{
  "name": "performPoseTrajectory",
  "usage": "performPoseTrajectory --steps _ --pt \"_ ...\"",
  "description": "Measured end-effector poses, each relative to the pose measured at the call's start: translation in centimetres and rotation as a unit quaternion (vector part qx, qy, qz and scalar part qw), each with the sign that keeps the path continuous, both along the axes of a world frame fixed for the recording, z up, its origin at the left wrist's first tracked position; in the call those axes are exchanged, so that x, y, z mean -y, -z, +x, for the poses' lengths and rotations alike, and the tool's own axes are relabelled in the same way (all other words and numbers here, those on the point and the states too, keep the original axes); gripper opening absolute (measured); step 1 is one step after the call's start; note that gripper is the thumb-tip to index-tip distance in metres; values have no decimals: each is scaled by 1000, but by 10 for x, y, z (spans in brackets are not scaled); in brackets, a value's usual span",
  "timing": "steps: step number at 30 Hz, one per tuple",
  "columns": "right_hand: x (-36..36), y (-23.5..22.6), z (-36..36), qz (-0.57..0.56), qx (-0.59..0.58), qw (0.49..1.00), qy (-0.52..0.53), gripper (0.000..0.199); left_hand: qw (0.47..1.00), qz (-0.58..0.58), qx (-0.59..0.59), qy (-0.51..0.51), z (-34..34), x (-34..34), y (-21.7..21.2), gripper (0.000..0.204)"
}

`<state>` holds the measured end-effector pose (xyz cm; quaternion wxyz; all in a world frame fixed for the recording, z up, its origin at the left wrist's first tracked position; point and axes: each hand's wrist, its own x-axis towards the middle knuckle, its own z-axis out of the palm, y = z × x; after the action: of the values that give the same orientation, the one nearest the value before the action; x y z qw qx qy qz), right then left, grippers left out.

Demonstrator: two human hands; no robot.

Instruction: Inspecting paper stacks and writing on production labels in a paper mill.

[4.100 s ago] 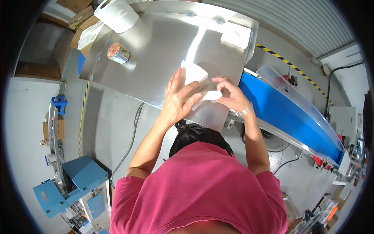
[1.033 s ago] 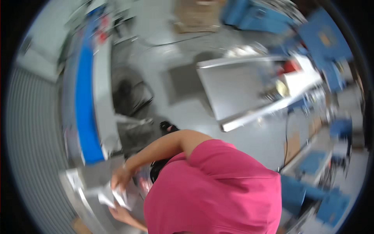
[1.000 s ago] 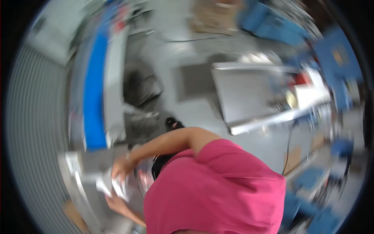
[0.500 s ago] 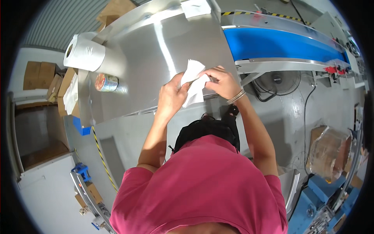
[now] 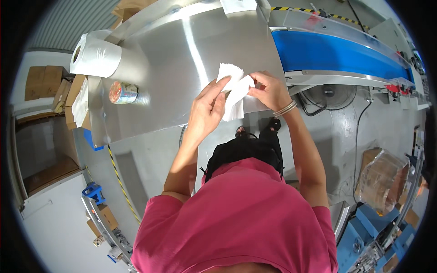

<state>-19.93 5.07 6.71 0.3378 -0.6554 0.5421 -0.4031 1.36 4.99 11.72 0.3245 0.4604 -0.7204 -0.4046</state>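
Pinching a white paper pouch (image 5: 232,91) at the steel worktop's (image 5: 182,59) near edge, left hand (image 5: 207,109) and right hand (image 5: 268,88) grip it closed-fingered; a small colourful tin (image 5: 122,92) and film roll (image 5: 95,55) sit leftward, well apart.

White paper packet held over steel bench

The packet (image 5: 233,91) is pinched by the left hand (image 5: 207,109) and right hand (image 5: 269,90) above the bench (image 5: 182,59).

White bag (image 5: 233,91) lower edge hidden behind left fingers (image 5: 217,98).
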Motion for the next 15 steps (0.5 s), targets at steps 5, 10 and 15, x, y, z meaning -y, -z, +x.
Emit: performPoseTrajectory --steps 5,10,15 --pt "3 -6 2 40 42 998 -3 42 999 -36 6 4 0 -1 2 31" --pt "2 -5 2 59 63 996 1 46 1000 -15 0 9 0 -1 -2 29" --pt "3 5 1 40 60 997 7 46 998 -45 -17 29 0 3 0 26"
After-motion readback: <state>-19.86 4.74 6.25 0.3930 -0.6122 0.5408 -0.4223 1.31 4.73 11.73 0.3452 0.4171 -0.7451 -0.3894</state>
